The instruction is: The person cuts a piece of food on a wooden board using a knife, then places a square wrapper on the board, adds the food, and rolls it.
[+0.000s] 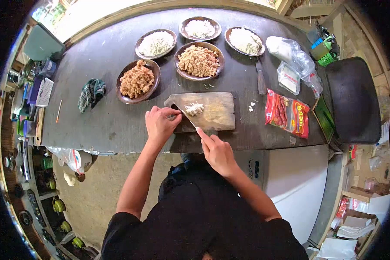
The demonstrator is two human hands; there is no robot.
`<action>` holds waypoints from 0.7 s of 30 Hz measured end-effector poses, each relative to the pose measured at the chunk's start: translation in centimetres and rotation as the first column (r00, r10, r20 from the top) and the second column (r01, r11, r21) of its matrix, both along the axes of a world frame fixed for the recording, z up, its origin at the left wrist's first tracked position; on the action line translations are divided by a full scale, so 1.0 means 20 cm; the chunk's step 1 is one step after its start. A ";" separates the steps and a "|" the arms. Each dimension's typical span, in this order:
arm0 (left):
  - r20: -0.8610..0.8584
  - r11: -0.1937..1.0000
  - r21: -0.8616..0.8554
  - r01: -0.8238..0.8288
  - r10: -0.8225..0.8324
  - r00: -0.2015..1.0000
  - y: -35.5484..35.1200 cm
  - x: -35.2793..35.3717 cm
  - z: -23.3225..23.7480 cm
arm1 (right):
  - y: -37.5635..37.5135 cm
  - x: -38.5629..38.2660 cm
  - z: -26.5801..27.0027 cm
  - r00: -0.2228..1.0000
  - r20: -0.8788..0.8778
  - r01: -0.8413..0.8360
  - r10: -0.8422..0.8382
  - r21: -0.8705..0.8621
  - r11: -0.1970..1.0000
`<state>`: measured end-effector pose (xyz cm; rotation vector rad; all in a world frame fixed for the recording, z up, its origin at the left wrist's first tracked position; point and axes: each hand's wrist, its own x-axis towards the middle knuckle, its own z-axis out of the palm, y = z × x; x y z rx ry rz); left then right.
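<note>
right hand (217, 152) clasps knife (186, 118), left hand (160, 124) curled beside blade.

a black short-sleeved top is worn. the sleeves are ended far back from the fingers of the left hand (160, 125) and right hand (217, 152), up by the shoulders; the forearms are left uncovered.

A pale wooden cutting board (219, 115) lies flat, a worn rectangle with a short handle nub at its 9 o'clock end. On it, toward 10 o'clock from its middle, sits a small loose heap of white chopped bits (194, 108). A knife (187, 118) slants across the board's 8 o'clock corner, its tip toward 10 o'clock just beside the heap and its handle end at 5 o'clock, gripped in the right hand (216, 151).
</note>
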<state>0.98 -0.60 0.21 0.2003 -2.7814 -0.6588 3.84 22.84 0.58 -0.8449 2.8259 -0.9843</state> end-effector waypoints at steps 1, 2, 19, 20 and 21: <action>-0.026 1.000 0.003 0.013 -0.013 1.000 0.00 0.00 0.00 | 0.01 0.00 0.00 1.000 0.016 0.009 -0.009 -0.004 1.000; -0.050 1.000 0.006 0.026 -0.026 0.998 -0.01 0.00 -0.01 | 0.01 0.01 0.00 0.999 0.033 0.018 -0.018 -0.008 1.000; -0.004 1.000 0.001 0.007 -0.007 1.000 0.00 0.00 0.00 | -0.01 -0.01 0.01 1.000 0.012 -0.003 0.003 -0.009 1.000; -0.021 1.000 -0.004 0.008 -0.008 1.000 -0.01 0.00 0.00 | -0.01 -0.01 0.01 1.000 0.014 -0.003 0.003 -0.011 1.000; -0.022 1.000 -0.004 0.009 -0.009 1.000 -0.01 0.00 0.00 | -0.01 -0.01 0.01 1.000 0.012 -0.002 0.002 -0.012 1.000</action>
